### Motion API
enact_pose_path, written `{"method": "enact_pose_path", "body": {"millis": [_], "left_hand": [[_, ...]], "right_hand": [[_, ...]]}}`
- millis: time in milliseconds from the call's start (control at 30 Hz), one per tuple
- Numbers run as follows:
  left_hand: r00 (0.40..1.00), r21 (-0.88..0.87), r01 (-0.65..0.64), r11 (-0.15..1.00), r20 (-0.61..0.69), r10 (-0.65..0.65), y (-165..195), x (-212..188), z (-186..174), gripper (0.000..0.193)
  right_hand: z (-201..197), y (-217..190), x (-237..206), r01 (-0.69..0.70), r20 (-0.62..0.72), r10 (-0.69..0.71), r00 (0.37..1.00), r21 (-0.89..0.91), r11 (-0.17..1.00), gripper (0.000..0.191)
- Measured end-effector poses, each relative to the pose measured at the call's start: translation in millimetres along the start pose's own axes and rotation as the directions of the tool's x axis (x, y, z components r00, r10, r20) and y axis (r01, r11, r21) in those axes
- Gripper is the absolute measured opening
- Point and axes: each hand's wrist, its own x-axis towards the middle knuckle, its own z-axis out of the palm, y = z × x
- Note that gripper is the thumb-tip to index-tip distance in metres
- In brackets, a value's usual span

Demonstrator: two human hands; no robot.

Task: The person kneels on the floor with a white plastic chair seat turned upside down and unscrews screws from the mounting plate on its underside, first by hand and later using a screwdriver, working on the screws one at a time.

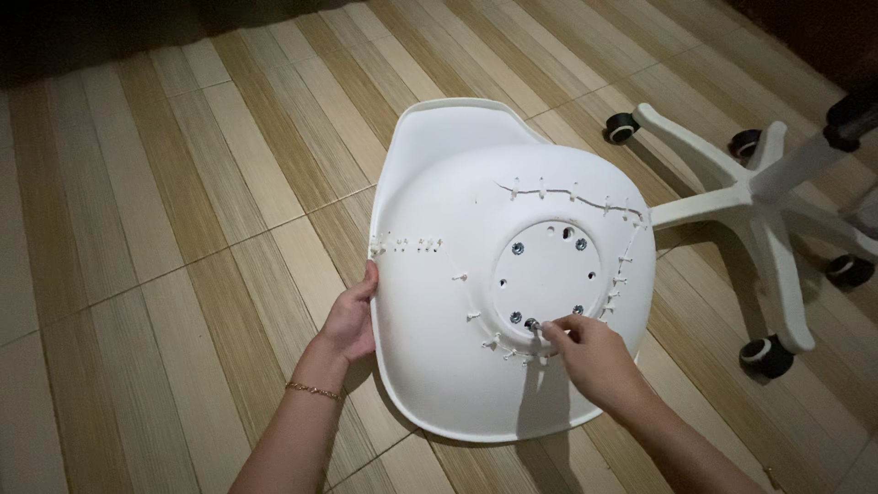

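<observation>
Left hand grips seat shell rim; right hand fingers pinch bolt.

Floor of long tan and beige wood-grain tiles, laid diagonally across the view. Lit brightest in the centre, falling into deep shadow along the top edge and corners. White five-star chair base with black castors lies at right.

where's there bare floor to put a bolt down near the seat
Bare floor lies wide to the seat shell's left, beyond the left hand on its rim. Right is crowded: the wheeled base lies there. The right hand pinches a bolt on the round plate.
</observation>
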Motion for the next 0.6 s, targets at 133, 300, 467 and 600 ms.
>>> {"method": "enact_pose_path", "body": {"millis": [133,300,467,600], "left_hand": [[0.998,0.038,-0.003,0.999,-0.067,0.005,0.7,-3.2,4.5,0.071],[1.0,0.024,-0.017,1.0,0.005,0.017,3.8,-5.3,6.7,0.072],[0.998,0.051,0.015,0.999,-0.07,-0.011,3.1,-5.2,8.0,0.071],[0.998,-0.049,0.011,0.999,0.055,-0.008,1.6,-2.2,3.0,0.071]], "right_hand": [[-1.2,-0.9,-1.1,-0.097,0.078,0.094,0.993,0.046,0.994,0.041],[2.5,-9.0,-8.3,0.08,-0.029,-0.096,0.995,-0.341,0.937,0.019],[6.6,-1.0,-17.9,0.435,-0.088,-0.662,0.744,-0.688,0.581,0.009],[0.2,0.3,-15.6,0.421,0.005,-0.673,0.739,-0.783,0.457,0.012]]}}
